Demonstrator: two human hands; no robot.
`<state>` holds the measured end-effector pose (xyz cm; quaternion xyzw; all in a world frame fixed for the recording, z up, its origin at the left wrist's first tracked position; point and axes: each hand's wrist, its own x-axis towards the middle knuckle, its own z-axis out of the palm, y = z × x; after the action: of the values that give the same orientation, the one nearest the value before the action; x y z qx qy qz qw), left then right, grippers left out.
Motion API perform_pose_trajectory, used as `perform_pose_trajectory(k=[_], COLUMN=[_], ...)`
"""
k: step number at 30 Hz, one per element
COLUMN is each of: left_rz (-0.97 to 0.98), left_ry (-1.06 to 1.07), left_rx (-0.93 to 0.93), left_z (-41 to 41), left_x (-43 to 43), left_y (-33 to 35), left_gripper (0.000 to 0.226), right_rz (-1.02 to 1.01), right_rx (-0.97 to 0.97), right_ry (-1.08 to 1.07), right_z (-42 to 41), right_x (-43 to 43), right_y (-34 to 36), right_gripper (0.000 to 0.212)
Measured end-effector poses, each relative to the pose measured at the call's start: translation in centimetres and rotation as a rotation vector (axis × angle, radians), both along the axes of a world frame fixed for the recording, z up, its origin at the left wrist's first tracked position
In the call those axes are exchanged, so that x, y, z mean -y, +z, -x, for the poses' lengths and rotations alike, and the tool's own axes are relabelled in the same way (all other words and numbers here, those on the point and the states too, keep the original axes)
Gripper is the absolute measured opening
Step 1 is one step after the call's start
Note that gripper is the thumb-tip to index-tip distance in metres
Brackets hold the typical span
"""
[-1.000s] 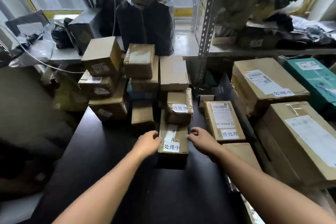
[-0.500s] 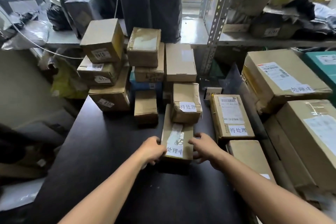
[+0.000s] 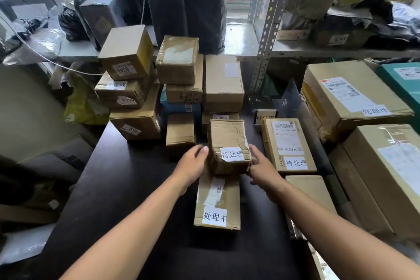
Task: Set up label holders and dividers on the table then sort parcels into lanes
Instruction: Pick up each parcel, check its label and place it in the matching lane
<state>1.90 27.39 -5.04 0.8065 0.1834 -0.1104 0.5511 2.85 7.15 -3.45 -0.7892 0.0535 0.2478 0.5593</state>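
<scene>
Head | left grip point(image 3: 193, 166), right grip point(image 3: 261, 166) | off flat parcel point(image 3: 219, 202), onto crumpled parcel point(image 3: 227, 136)

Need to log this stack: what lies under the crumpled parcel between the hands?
A flat parcel labelled 处理中 runs under its near edge. The crumpled parcel covers its far end and anything else below.

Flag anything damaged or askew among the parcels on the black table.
The small brown cardboard box labelled 待处理, between the left hand and right hand, looks battered: its top is creased, with a ragged crack near the right edge. It also overlaps the far end of the flat brown cardboard box labelled 处理中.
</scene>
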Motion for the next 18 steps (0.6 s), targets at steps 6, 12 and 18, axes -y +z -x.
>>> perform_pose_trajectory(k=[6, 12, 18], left_rz=[0.312, 0.344, 0.382], left_ry=[-0.031, 0.041, 0.072], left_rx=[-0.052, -0.043, 0.095], left_z=[-0.8, -1.5, -2.4], left_x=[2.2, 1.8, 2.3], left_y=[2.3, 3.1, 5.7], left_gripper=[0.049, 0.056, 0.053], right_rz=[-0.096, -0.128, -0.259], right_rx=[-0.046, -0.069, 0.003], right_ry=[-0.001, -0.09, -0.172], right_z=[-0.5, -1.3, -2.1], right_x=[-0.3, 0.5, 0.6], right_y=[0.4, 1.0, 4.4], right_gripper=[0.06, 0.063, 0.029])
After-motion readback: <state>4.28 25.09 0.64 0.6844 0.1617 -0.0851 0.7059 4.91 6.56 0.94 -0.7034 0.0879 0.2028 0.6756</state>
